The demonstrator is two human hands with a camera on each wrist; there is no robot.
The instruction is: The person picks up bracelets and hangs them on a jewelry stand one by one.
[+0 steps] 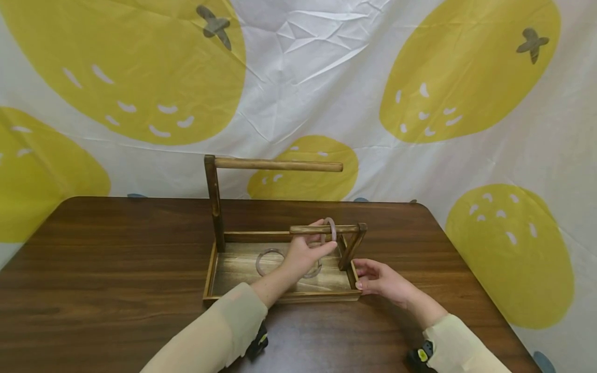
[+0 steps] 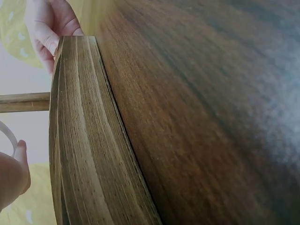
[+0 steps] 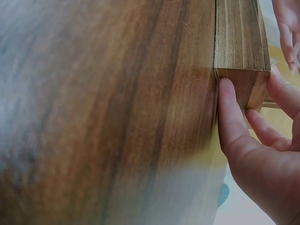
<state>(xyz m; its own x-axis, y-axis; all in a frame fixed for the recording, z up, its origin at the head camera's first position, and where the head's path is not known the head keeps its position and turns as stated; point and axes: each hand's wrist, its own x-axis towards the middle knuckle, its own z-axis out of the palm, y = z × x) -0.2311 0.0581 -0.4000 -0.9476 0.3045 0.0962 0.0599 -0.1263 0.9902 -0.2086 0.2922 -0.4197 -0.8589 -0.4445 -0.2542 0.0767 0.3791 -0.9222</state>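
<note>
A wooden jewellery stand [image 1: 280, 298] has a tray base and two horizontal bars at different heights. My left hand [image 1: 300, 255] reaches over the tray and pinches a pale translucent bangle [image 1: 332, 229], which encircles the lower bar [image 1: 305, 229] near its post. Two more bangles lie in the tray: one to the left [image 1: 259, 265], and another [image 1: 317, 270] partly hidden behind my left forearm. At the tray's right end, my right hand [image 1: 384, 282] touches the end wall [image 3: 239, 86] with its fingers fairly straight.
The tall upper bar [image 1: 280, 165] extends from a post at the tray's left end and carries nothing. Beneath the stand is a dark brown wooden table [image 1: 116, 259]. Behind it hangs a white cloth [image 1: 308, 77] printed with yellow fruit.
</note>
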